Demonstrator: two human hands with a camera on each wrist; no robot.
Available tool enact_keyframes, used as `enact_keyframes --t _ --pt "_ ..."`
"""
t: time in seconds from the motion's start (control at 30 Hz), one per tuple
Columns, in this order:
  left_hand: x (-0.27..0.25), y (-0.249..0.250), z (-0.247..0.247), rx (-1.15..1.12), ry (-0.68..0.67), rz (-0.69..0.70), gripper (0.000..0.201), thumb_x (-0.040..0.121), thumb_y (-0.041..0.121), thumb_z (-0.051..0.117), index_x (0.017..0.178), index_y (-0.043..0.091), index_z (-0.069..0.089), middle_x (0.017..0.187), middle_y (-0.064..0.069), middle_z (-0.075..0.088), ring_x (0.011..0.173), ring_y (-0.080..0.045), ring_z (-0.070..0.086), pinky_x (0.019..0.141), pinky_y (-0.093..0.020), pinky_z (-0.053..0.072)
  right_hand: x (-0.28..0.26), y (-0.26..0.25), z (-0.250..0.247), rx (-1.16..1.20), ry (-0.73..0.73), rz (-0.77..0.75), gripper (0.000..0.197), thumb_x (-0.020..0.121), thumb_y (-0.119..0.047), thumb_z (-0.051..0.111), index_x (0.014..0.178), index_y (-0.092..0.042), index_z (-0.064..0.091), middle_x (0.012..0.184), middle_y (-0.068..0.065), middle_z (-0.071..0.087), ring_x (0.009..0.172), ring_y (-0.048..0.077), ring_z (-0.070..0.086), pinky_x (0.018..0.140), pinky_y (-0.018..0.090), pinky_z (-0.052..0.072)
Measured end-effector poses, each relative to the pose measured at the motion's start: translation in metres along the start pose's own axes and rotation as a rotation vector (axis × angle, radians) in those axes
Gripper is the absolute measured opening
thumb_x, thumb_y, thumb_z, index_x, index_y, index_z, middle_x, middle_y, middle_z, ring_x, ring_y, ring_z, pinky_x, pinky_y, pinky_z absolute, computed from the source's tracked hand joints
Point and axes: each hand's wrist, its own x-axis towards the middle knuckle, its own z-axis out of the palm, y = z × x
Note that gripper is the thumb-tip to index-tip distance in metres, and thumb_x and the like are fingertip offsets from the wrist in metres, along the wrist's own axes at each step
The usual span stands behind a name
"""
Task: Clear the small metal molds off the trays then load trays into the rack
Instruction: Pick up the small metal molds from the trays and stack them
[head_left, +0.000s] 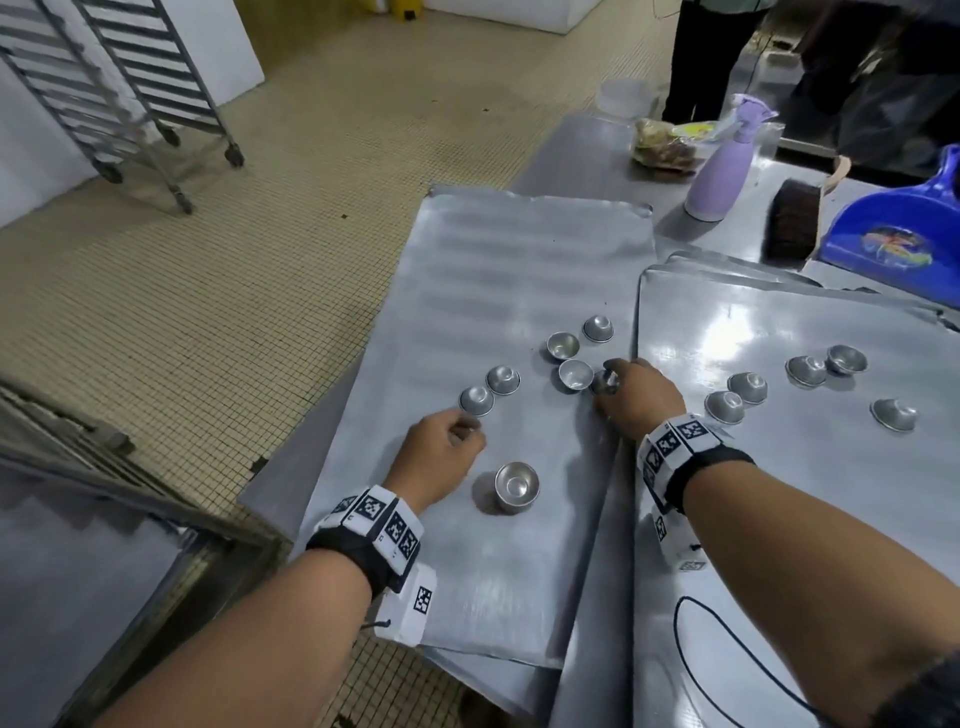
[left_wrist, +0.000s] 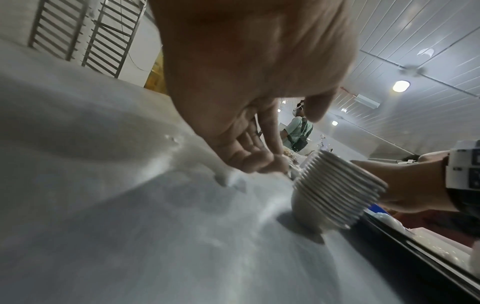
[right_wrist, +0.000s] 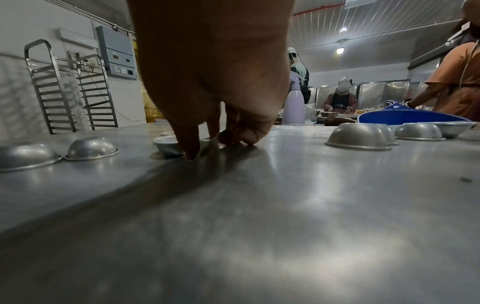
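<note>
Though well apart from the table (head_left: 571, 156), visible far left on the tiled floor: two wheeled racks (head_left: 119, 88). On the table, side by side: left tray (head_left: 493, 270), hanging out over the table's left edge, and right tray (head_left: 779, 519), its left rim just beside the other.

Left hand (head_left: 441, 457) low over the left tray near its left edge, fingers (left_wrist: 254, 160) curled down to the metal; cannot tell whether holding anything. Right hand (head_left: 639, 400) at the left tray's right edge, fingertips (right_wrist: 191, 148) pinching one mold (head_left: 606, 382).

Near the left tray's middle, just right of the left hand: a stack (head_left: 517, 486) of nested molds, upright. Ahead of both hands, five loose molds (head_left: 503, 379), some dome-up, some hollow-up. Across the right tray's far half, five more (head_left: 748, 387), mostly dome-up.
</note>
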Motion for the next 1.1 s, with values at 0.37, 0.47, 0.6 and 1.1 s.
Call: enact_keyframes --t 0.37,0.47,0.6,1.1 --pt "0.059 -0.001 0.0 0.522 -0.027 0.112 0.036 0.089 0.039 0.064 0.122 0.024 0.062 0.127 -0.003 0.048 0.106 -0.031 0.063 0.095 -0.038 0.05 -0.006 0.001 0.004 -0.047 0.002 -0.028 0.033 0.097 -0.037 0.045 0.104 -0.01 0.063 0.109 0.015 0.06 0.101 0.036 0.061 0.08 0.037 0.049" --pt "0.061 -0.002 0.0 0.512 -0.002 0.137 0.028 0.087 0.038 0.066 0.109 0.02 0.064 0.121 -0.002 0.051 0.098 -0.03 0.063 0.088 -0.036 0.05 -0.007 0.0 0.004 0.0 0.004 -0.011 0.026 0.093 -0.034 0.05 0.094 -0.01 0.059 0.102 0.015 0.064 0.094 0.036 0.06 0.072 0.036 0.046" --pt "0.059 -0.001 -0.001 0.434 0.047 0.17 0.034 0.083 0.037 0.074 0.105 0.016 0.059 0.108 -0.001 0.062 0.095 -0.025 0.062 0.078 -0.031 0.046 -0.014 0.0 -0.001 0.07 0.013 -0.005 0.033 0.094 -0.033 0.052 0.119 -0.012 0.06 0.114 0.015 0.067 0.104 0.037 0.061 0.083 0.039 0.05" --pt "0.044 -0.01 -0.004 0.205 0.069 0.112 0.046 0.085 0.018 0.072 0.13 0.013 0.066 0.132 -0.005 0.056 0.114 -0.02 0.059 0.094 -0.023 0.039 -0.039 -0.004 -0.001 0.105 0.05 -0.094 0.016 0.087 -0.02 0.061 0.102 -0.014 0.064 0.107 0.009 0.06 0.096 0.031 0.061 0.073 0.031 0.041"
